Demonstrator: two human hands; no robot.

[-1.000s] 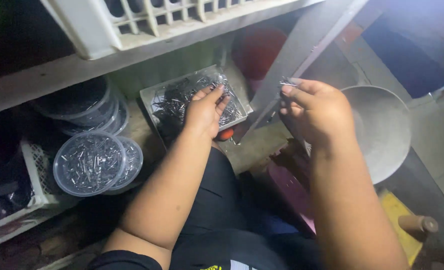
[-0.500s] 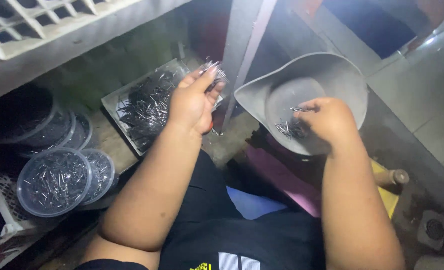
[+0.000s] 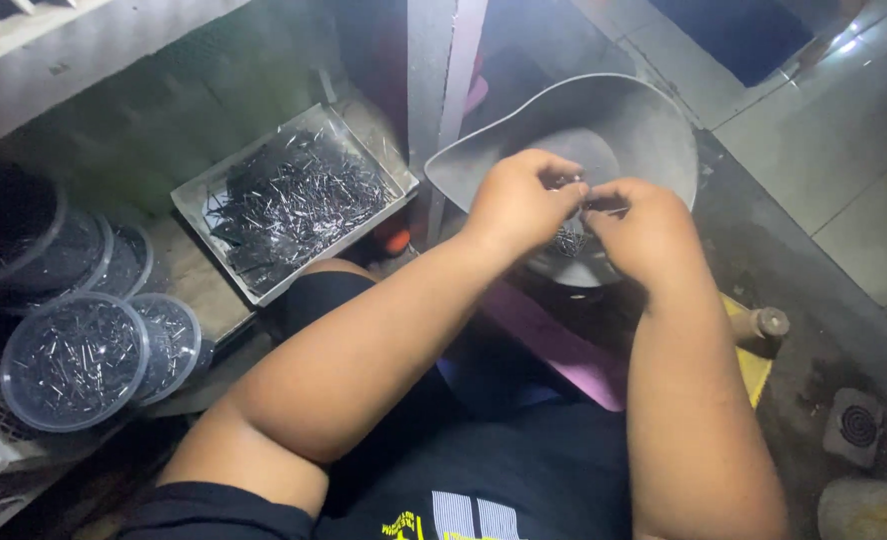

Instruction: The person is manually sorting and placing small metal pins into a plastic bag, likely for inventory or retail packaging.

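Both hands meet over grey pan (image 3: pixel 654 120); left hand (image 3: pixel 519 200) and right hand (image 3: pixel 639 225) pinch small metal pins (image 3: pixel 571 240); few pins in pan; tray (image 3: pixel 196 205) remains heaped; tubs (image 3: pixel 74 360) filled.

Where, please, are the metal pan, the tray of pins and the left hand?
metal pan (image 3: pixel 654 120), head view, bare inner wall.
tray of pins (image 3: pixel 192 197), head view, left rim corner.
left hand (image 3: pixel 516 200), head view, back of hand.
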